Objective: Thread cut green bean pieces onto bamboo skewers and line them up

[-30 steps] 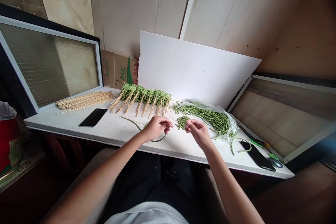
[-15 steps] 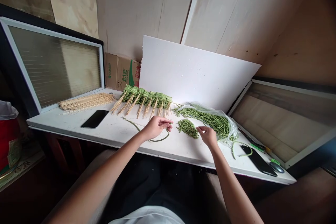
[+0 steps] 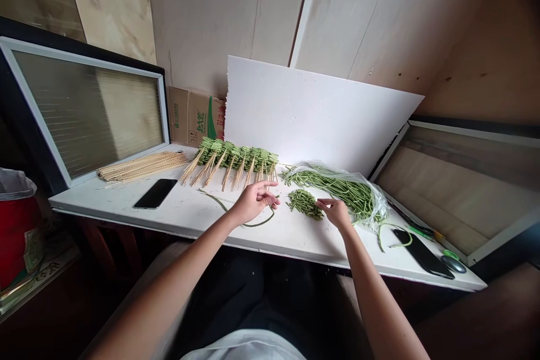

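My left hand (image 3: 252, 201) is closed around one end of a long green bean (image 3: 261, 223), whose length curves down onto the table and back to the left. At the right edge of a small pile of cut bean pieces (image 3: 304, 203), the thumb and fingers of my right hand (image 3: 334, 211) are pinched together. Whatever lies between those fingertips is too small to make out. Behind my left hand is a row of skewered bean pieces (image 3: 240, 158), their bare stick ends pointing toward me.
Bare wooden skewers (image 3: 141, 167) lie at the left, near a phone (image 3: 155, 193). Whole long beans fill a clear plastic bag (image 3: 382, 205) at the right, beside another phone (image 3: 424, 254). A white board (image 3: 312, 112) leans at the back, next to a cardboard box (image 3: 196, 115).
My left fingers have lifted and straightened slightly over the long bean. The right hand stays pinched beside the cut pieces. The whole view has shifted a little.
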The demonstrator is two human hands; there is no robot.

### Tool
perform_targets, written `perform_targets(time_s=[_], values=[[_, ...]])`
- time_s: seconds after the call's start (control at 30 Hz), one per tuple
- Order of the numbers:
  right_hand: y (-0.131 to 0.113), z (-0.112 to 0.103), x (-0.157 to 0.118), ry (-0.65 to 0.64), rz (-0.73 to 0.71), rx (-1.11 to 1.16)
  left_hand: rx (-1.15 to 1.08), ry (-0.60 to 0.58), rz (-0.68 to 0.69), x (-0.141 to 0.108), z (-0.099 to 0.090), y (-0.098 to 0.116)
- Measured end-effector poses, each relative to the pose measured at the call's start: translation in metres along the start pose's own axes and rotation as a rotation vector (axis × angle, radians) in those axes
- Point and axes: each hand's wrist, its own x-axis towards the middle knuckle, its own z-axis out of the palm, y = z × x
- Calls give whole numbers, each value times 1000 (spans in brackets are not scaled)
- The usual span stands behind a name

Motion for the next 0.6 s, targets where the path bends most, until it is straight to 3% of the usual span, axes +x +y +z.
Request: perform_targets(time_s=[0.1, 0.17, 0.3, 0.33, 0.4, 0.47, 0.6], values=[[-14, -10, -6, -7, -25, 31, -9, -16, -12, -1, 3, 1], [-35, -18, -15, -56, -69, 92, -11, -27, -16, -2, 5, 0], [-101, -26, -48, -485, -273, 427, -12, -41, -30, -4, 10, -2], [-117, -26, -57, -540, -334, 472, -12, -41, -33, -4, 11, -2], [-143, -22, -75, -542, -435, 472, -26, -42, -42, -4, 12, -2], [-158, -16, -87, -448, -516, 416, -45, -48, -51, -4, 13, -3], [-158, -6, -91, -302, -588, 377, -48, -76, -40, -3, 12, -6]])
